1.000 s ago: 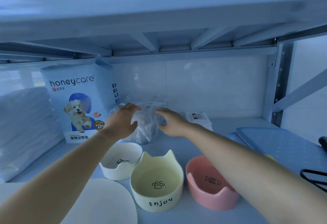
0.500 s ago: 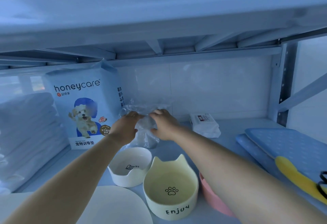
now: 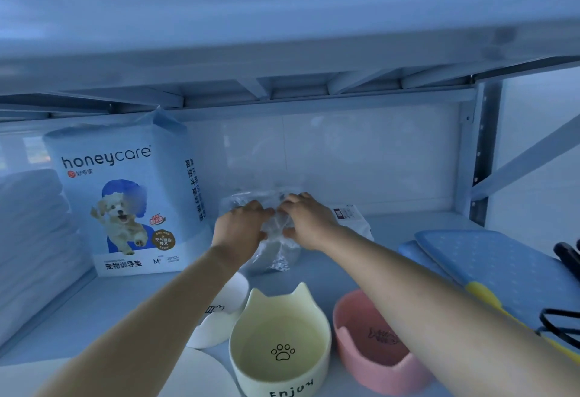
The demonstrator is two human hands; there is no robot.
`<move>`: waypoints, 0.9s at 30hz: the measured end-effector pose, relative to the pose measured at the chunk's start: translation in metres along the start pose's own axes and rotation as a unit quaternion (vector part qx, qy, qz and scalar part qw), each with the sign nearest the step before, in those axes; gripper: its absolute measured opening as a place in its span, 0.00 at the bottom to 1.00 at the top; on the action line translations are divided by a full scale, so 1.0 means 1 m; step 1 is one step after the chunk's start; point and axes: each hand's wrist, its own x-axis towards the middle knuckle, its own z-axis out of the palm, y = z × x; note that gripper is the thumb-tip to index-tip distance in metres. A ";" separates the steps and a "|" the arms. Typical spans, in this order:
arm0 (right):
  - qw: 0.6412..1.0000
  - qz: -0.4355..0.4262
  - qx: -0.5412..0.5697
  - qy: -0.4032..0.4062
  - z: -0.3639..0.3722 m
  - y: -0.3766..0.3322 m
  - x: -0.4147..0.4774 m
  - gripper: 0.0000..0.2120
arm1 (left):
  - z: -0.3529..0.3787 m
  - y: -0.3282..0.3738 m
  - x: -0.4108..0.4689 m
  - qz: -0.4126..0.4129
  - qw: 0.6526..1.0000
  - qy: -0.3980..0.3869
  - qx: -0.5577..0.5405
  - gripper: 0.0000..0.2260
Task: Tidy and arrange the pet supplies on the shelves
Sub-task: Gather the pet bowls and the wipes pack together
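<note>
While both hands, left [image 3: 240, 228] and right [image 3: 306, 219], close around it, the crinkled clear plastic bag [image 3: 276, 239] sits between them on the pale shelf [image 3: 110, 305].

Far back on the shelf, a crinkled clear plastic bag [image 3: 276, 239] stands upright, its top gathered and bunched. To its left, a tall blue honeycare pad pack [image 3: 125, 196] stands upright with a puppy printed on its front. Nearer, three cat-ear bowls sit in a row: a white bowl [image 3: 219, 318] on the left, a cream bowl [image 3: 279, 343] with a paw print in the middle, and a pink bowl [image 3: 376, 346] on the right.
</note>
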 end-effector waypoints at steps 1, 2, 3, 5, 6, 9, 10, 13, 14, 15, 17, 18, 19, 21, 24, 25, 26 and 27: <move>1.000 0.004 0.001 0.004 -0.001 0.005 -0.003 0.18 | 0.001 0.007 0.003 0.000 1.000 0.000 0.000 0.18; 1.000 0.009 0.003 0.008 -0.002 0.009 -0.005 0.18 | 0.002 0.012 0.005 0.001 1.000 0.001 -0.002 0.18; 1.000 0.013 0.005 0.011 -0.003 0.013 -0.008 0.18 | 0.003 0.015 0.007 0.002 1.000 0.002 -0.007 0.18; 1.000 0.019 0.005 0.016 -0.004 0.019 -0.011 0.18 | 0.006 0.018 0.009 0.005 1.000 -0.001 -0.028 0.19; 1.000 0.021 0.004 0.020 -0.004 0.021 -0.012 0.17 | 0.008 0.018 0.009 0.007 0.999 -0.001 -0.042 0.19; 0.999 0.024 0.007 0.035 -0.002 0.027 -0.014 0.17 | 0.014 0.017 0.007 0.024 0.999 0.018 -0.035 0.21; 0.999 0.024 0.008 0.038 -0.001 0.028 -0.014 0.17 | 0.016 0.015 0.006 0.033 0.999 0.031 -0.014 0.22; 0.999 0.021 0.011 0.047 0.002 0.034 -0.012 0.17 | 0.022 0.009 0.006 0.038 0.998 0.055 0.022 0.25; 0.999 0.021 0.014 0.049 0.004 0.036 -0.011 0.17 | 0.024 0.008 0.006 0.035 0.998 0.055 0.022 0.25; 0.998 0.022 0.017 0.050 0.004 0.038 -0.010 0.17 | 0.025 0.009 0.007 0.032 0.998 0.050 0.017 0.26; 0.998 0.028 0.022 0.051 0.006 0.042 -0.008 0.17 | 0.028 0.014 0.009 0.023 0.999 0.036 -0.006 0.26; 0.998 0.031 0.024 0.051 0.006 0.044 -0.007 0.17 | 0.028 0.017 0.011 0.017 0.999 0.035 -0.018 0.25; 0.998 0.034 0.026 0.050 0.006 0.045 -0.007 0.17 | 0.027 0.019 0.013 0.011 0.999 0.035 -0.025 0.25; 0.998 0.038 0.028 0.049 0.006 0.049 -0.007 0.19 | 0.026 0.024 0.016 0.000 0.999 0.032 -0.027 0.25; 0.997 0.041 0.030 0.051 0.006 0.052 -0.007 0.20 | 0.026 0.030 0.017 -0.015 0.999 0.022 -0.027 0.24; 0.997 0.043 0.032 0.054 0.007 0.052 -0.007 0.20 | 0.026 0.032 0.017 -0.020 0.999 0.020 -0.030 0.24; 0.997 0.045 0.034 0.057 0.008 0.052 -0.008 0.19 | 0.026 0.033 0.017 -0.023 0.999 0.019 -0.032 0.24; 0.997 0.047 0.034 0.059 0.008 0.052 -0.010 0.19 | 0.026 0.034 0.016 -0.024 0.999 0.015 -0.036 0.25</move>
